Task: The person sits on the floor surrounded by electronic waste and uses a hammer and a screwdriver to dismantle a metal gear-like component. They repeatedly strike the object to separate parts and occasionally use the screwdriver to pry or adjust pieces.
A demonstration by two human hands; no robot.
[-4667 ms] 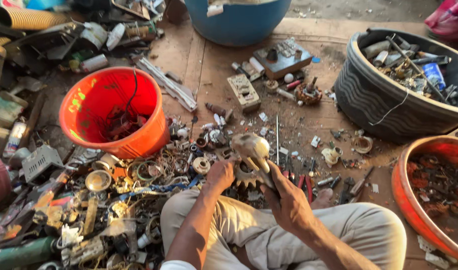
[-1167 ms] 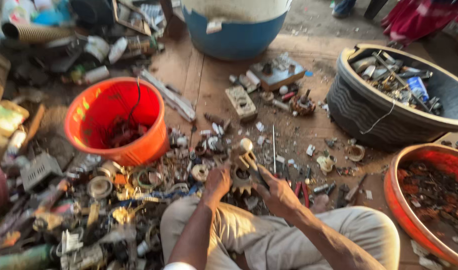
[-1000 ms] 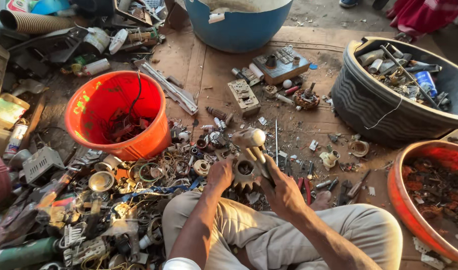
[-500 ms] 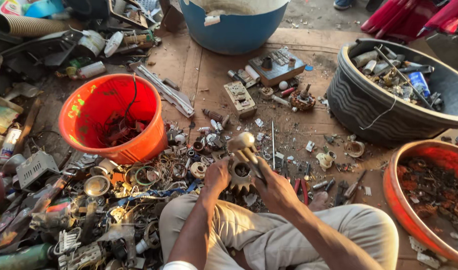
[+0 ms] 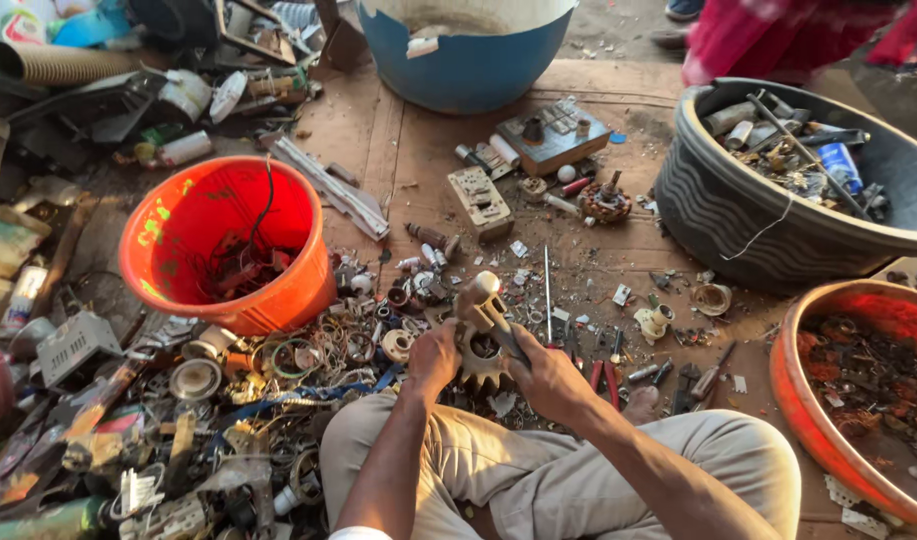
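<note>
Toothed metal gear (image 5: pixel 481 352) held upright between both hands, hammer (image 5: pixel 486 305) across it.

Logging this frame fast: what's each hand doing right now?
Left hand: closed on the toothed gear.
Right hand: closed on the hammer.

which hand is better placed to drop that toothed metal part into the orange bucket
Probably the left. The left hand grips the gear-like part on the side facing the orange bucket; the right hand holds a hammer-like tool.

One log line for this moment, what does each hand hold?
left hand: steadies toothed gear | right hand: grips hammer over gear | orange bucket at left
</note>
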